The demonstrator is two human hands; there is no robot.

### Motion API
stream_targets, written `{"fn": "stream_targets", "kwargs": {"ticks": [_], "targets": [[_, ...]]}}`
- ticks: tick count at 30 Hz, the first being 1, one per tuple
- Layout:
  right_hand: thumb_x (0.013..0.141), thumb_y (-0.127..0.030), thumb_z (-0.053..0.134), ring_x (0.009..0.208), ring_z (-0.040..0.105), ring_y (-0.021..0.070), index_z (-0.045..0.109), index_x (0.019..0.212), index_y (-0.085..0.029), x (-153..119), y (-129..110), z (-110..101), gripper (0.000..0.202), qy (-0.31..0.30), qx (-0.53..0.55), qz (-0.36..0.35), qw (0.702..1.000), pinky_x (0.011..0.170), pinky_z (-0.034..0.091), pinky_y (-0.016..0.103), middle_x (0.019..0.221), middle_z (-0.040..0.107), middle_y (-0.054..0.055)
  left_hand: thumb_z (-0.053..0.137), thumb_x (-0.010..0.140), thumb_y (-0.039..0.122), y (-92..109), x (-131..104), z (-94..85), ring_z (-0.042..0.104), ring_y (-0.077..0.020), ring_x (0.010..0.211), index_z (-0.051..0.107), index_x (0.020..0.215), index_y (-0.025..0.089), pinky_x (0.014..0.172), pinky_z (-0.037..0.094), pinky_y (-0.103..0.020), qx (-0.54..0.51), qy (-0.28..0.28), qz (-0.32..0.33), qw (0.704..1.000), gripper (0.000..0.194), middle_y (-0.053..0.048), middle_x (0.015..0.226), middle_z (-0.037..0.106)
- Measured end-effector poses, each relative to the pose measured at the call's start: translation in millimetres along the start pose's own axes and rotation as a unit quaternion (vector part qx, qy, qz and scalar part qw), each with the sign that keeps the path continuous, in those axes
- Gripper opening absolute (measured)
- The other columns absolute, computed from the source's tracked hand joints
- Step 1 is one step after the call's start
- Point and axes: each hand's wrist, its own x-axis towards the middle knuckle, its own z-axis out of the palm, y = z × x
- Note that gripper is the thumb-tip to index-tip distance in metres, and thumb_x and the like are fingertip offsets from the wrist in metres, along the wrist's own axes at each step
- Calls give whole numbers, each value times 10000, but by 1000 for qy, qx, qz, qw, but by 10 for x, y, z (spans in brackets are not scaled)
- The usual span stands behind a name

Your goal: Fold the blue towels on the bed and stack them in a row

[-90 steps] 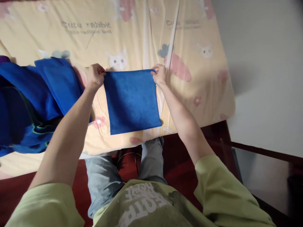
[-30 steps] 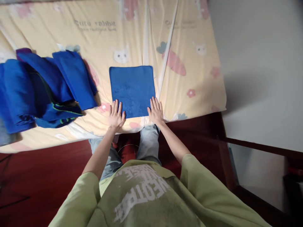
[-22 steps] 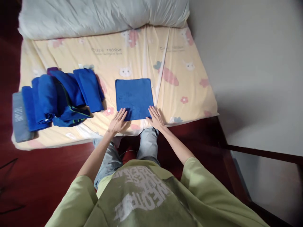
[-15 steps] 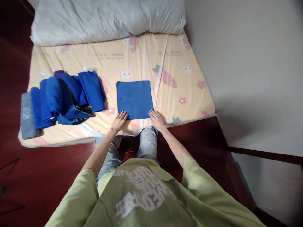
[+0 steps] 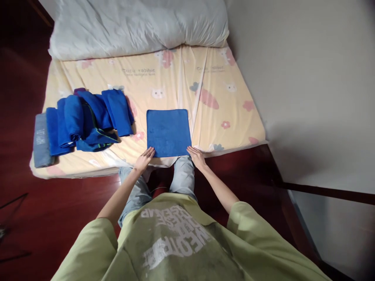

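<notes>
A blue towel point(image 5: 169, 132) lies flat as a rough square on the bed, its near edge by the mattress edge. At its near left corner my left hand point(image 5: 144, 159) holds on, fingers together on top. My right hand point(image 5: 197, 156) grips the near right corner the same way. Both thumbs are hidden from view. To the left lies a row of folded and rolled blue towels point(image 5: 74, 117), with a green-edged blue cloth point(image 5: 98, 140) among them and a grey towel point(image 5: 43, 142) at the far left end.
The bed point(image 5: 231, 128) has a yellow sheet printed with rabbits and carrots. A bulky white quilt point(image 5: 140, 27) lies across its back. A grey wall point(image 5: 307, 86) stands to the right. My legs point(image 5: 184, 177) are close to the near bed edge, above a dark red floor point(image 5: 73, 203).
The flat blue towel has slid toward me across the sheet, with both hands moving back along with it at its near corners. My view has shifted slightly.
</notes>
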Motion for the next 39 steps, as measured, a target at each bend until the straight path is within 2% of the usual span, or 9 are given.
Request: {"fn": "stream_targets", "kwargs": {"ticks": [4, 11, 16, 20, 24, 27, 30, 34, 39], "targets": [[854, 4, 397, 1348, 621, 225, 752, 1271, -166, -61, -5, 81, 574, 50, 60, 43, 996, 1193, 480, 450, 1363, 701, 97, 375, 890, 110, -144, -124, 66, 450, -214, 1486, 632, 1407, 170, 1240, 403, -464, -93, 48, -13, 994, 581, -89, 1548, 545], [850, -23, 482, 1202, 665, 241, 802, 1156, -201, 90, 158, 45, 478, 84, 125, 74, 986, 1059, 569, 428, 1288, 744, 87, 464, 875, 175, -204, 17, 90, 575, -284, 1261, 779, 1171, 218, 1120, 508, -519, -145, 137, -95, 975, 434, -99, 1336, 697], [870, -75, 506, 1127, 677, 238, 823, 1078, -212, 107, 250, 100, 403, 103, 183, 86, 974, 1010, 566, 410, 1197, 780, 88, 457, 927, 276, -217, 61, 129, 602, -273, 1198, 793, 1117, 199, 1085, 513, -465, -177, 171, -132, 960, 393, -102, 1240, 722], [803, -77, 507, 1077, 669, 239, 823, 1061, -214, 142, 305, 124, 430, 115, 241, 99, 959, 971, 559, 396, 1110, 794, 76, 456, 944, 304, -295, 99, 227, 634, -257, 1142, 781, 1088, 190, 1048, 520, -426, -197, 216, -133, 947, 373, -104, 1165, 747], [797, -163, 556, 955, 670, 233, 814, 977, -199, 212, 346, 154, 317, 131, 286, 138, 939, 866, 558, 363, 1003, 778, 76, 534, 923, 377, -381, 180, 323, 659, -265, 1043, 757, 967, 186, 977, 527, -413, -208, 264, -130, 933, 297, -115, 1046, 758], [834, -293, 610, 788, 646, 203, 779, 875, -171, 289, 342, 197, 213, 150, 318, 187, 917, 750, 542, 321, 851, 739, 60, 573, 910, 448, -418, 260, 357, 651, -264, 927, 698, 844, 193, 887, 533, -398, -200, 281, -168, 924, 291, -114, 894, 728], [836, -467, 666, 676, 596, 179, 720, 764, -165, 375, 315, 236, 314, 170, 334, 225, 899, 665, 515, 300, 716, 676, 38, 583, 898, 481, -420, 326, 353, 639, -258, 874, 660, 802, 202, 844, 528, -383, -204, 288, -199, 914, 305, -111, 844, 710], [798, -584, 710, 761, 660, 217, 727, 829, -153, 453, 289, 253, 432, 200, 340, 254, 883, 732, 546, 337, 815, 729, 97, 583, 878, 493, -396, 367, 315, 664, -265, 912, 686, 856, 190, 869, 529, -381, -233, 287, -221, 902, 321, -121, 918, 744], [798, -638, 707, 788, 685, 234, 738, 842, -152, 473, 292, 250, 489, 202, 339, 257, 882, 760, 568, 361, 835, 747, 115, 594, 862, 516, -370, 388, 260, 703, -247, 857, 712, 952, 157, 829, 548, -356, -290, 271, -251, 883, 388, -111, 917, 760]]}}
